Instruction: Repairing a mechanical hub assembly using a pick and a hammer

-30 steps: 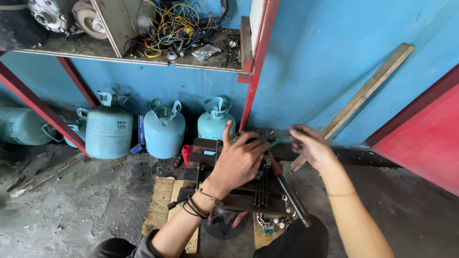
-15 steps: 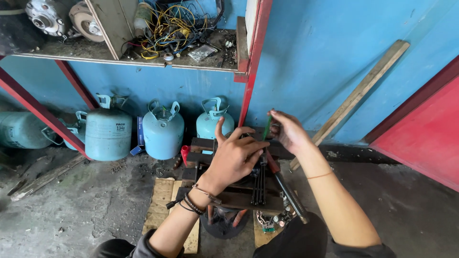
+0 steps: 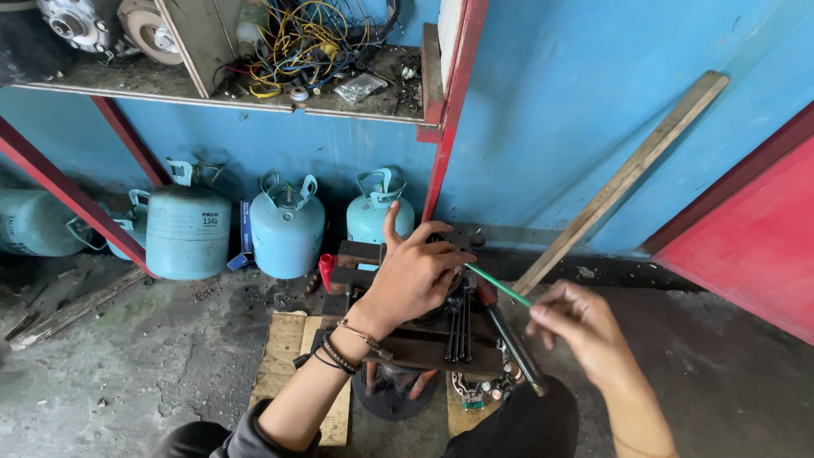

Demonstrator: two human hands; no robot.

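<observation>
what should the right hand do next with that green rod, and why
Probably ease the green rod a little further in toward the part under the left hand. The right hand pinches its outer end, and its far tip already points at the dark metal jig there.

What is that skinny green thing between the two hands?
A thin green rod spans the gap, from the right hand up to the left hand, seen in the head view.

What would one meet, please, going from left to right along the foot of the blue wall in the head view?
Pale cylinder lying on its side → large upright gas cylinder → second cylinder → smaller cylinder → red post → leaning wooden plank → red panel.
</observation>
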